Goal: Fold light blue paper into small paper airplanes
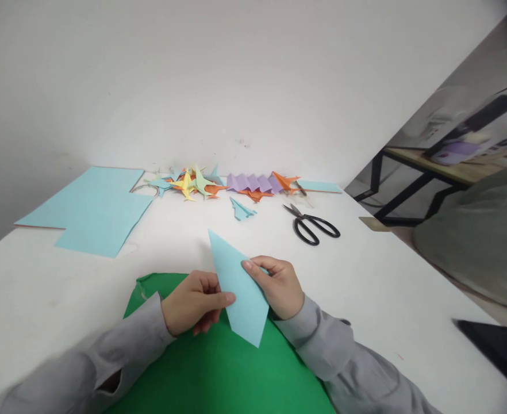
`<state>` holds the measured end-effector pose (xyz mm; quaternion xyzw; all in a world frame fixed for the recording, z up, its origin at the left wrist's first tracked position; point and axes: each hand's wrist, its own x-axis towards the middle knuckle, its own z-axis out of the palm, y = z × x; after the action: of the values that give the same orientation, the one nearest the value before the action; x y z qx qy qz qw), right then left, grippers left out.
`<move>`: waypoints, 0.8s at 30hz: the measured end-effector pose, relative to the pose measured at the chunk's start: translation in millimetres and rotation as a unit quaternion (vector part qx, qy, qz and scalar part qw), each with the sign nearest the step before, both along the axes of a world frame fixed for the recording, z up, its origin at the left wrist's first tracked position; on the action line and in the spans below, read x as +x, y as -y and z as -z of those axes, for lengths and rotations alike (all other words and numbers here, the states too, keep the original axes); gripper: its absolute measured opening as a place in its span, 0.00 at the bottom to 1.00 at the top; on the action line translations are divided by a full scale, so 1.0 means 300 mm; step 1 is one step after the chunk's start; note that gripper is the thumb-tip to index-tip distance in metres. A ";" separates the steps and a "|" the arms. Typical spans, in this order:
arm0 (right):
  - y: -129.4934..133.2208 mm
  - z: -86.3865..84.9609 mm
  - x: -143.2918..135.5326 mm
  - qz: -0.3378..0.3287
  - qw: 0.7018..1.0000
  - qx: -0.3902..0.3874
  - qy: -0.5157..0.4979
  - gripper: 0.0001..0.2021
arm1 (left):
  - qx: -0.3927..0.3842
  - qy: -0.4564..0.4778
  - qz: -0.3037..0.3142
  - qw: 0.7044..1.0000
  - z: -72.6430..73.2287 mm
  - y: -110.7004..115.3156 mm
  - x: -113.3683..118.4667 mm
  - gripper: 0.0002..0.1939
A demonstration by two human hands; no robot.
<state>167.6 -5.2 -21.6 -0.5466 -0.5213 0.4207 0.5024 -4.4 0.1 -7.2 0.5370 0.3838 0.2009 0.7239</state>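
Observation:
Between my hands is a folded sheet of light blue paper [241, 287], pointed at its upper left end and angled at its lower end. My left hand [199, 302] pinches its left edge, thumb on top and fingers behind. On the right edge my right hand [279, 284] grips it the same way, thumb lying on the face. The paper is held tilted above a green surface [219, 374] at the table's near side. Beyond it lies a small folded blue paper plane [241, 210]. The fingers behind the paper are partly hidden.
Scissors with black handles [311, 224] lie on the white table [391, 299] at right. Blue paper sheets [102, 207] are stacked at left. Several folded paper figures [193, 183] and a pleated purple paper [253, 183] line the wall. A person's clothing [473, 236] shows at far right.

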 end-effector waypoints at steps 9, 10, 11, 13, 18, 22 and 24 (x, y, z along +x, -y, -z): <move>0.007 -0.006 -0.002 -0.052 0.999 -0.003 -0.004 0.13 | -0.010 0.024 -0.124 0.992 -0.001 -0.031 -0.005 0.16; 0.009 -0.007 -0.002 -0.057 0.998 -0.007 -0.005 0.13 | 0.005 0.020 -0.131 0.991 -0.001 -0.035 -0.008 0.16; 0.010 -0.008 -0.002 -0.061 0.998 -0.011 -0.005 0.13 | 0.018 0.015 -0.137 0.990 -0.001 -0.039 -0.011 0.15; 0.012 -0.008 -0.002 -0.071 0.997 -0.017 -0.003 0.13 | 0.037 0.010 -0.143 0.989 -0.002 -0.047 -0.017 0.14; 0.015 -0.008 -0.002 -0.074 0.997 -0.015 -0.004 0.12 | 0.037 -0.007 -0.133 0.990 -0.003 -0.062 -0.030 0.16; 0.016 -0.011 -0.004 -0.081 0.997 -0.018 -0.007 0.13 | 0.017 -0.004 -0.143 0.990 0.005 -0.067 -0.032 0.21; 0.015 -0.011 -0.004 -0.084 0.996 -0.021 -0.009 0.13 | 0.024 -0.005 -0.146 0.989 0.007 -0.069 -0.031 0.21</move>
<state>166.3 -9.8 -18.3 -0.5076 -0.5518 0.4771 0.4584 -13.8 20.7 -9.3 0.4935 0.4565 0.3110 0.6718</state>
